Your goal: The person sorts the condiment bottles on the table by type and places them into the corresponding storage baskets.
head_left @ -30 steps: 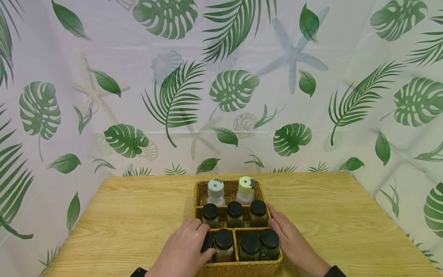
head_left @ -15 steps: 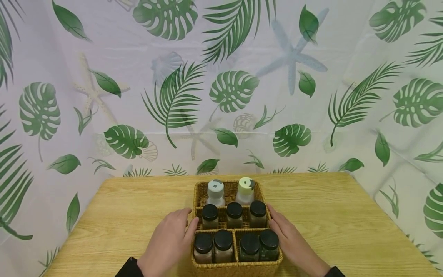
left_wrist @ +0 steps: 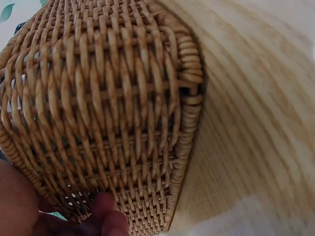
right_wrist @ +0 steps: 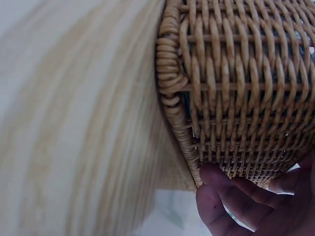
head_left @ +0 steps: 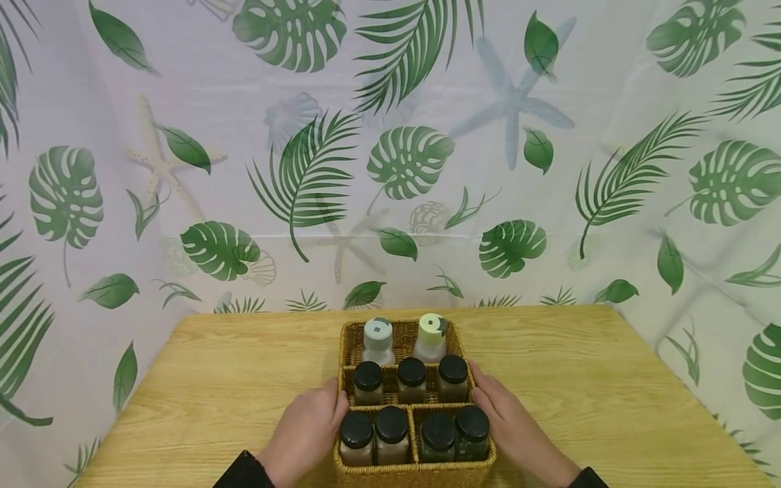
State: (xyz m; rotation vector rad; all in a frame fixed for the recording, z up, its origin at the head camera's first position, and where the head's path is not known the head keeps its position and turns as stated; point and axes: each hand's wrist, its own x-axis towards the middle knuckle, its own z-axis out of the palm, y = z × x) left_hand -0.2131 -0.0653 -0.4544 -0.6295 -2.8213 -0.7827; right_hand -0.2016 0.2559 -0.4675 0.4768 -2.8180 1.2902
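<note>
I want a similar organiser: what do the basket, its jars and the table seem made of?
Basket: woven wicker or rattan, judging by its tan interlaced strands. Jars: clear glass or plastic, unclear which, with smooth black caps. Table: light wood or wood-look laminate with visible grain.

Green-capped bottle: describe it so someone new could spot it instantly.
On the wooden table sits a wicker basket, a hand against each side. In its far compartment two pale bottles stand side by side. The green-capped bottle is the right one; its neighbour has a grey cap, and all nearer jars have black lids.
</note>
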